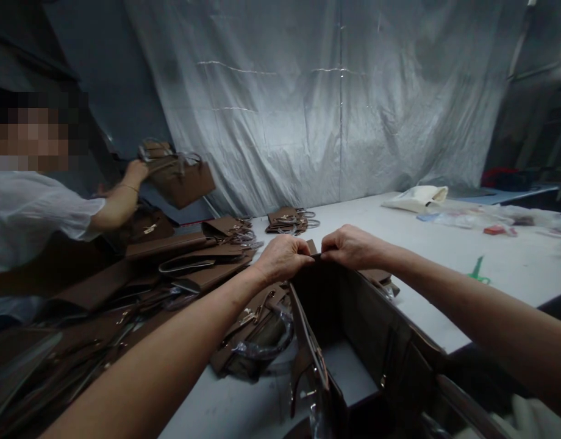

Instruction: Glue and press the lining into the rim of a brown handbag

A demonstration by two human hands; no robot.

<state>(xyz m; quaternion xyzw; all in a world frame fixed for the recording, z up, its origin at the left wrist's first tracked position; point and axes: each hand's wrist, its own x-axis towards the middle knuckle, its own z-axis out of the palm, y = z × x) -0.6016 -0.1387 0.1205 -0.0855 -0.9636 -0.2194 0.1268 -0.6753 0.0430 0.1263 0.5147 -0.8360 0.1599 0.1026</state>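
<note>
A brown handbag body (369, 311) stands in front of me, its dark inside facing up. White table surface shows through its lower end. My left hand (284, 257) pinches the far edge of the bag between thumb and fingers. Close beside it, my right hand (351, 247) grips the same edge, fingers curled over. Metal fittings and a plastic-wrapped part hang at the bag's near left side. Left of it lies another brown handbag (250, 347) with a gold-coloured clasp and a plastic-wrapped handle.
Many brown bag pieces (189, 268) are heaped on the left. A co-worker (38, 201) there holds a brown handbag (184, 183). On the white table (427, 256) lie green scissors (478, 270), a cream cloth bag (415, 198) and clear plastic (491, 216). A plastic sheet (308, 110) hangs behind.
</note>
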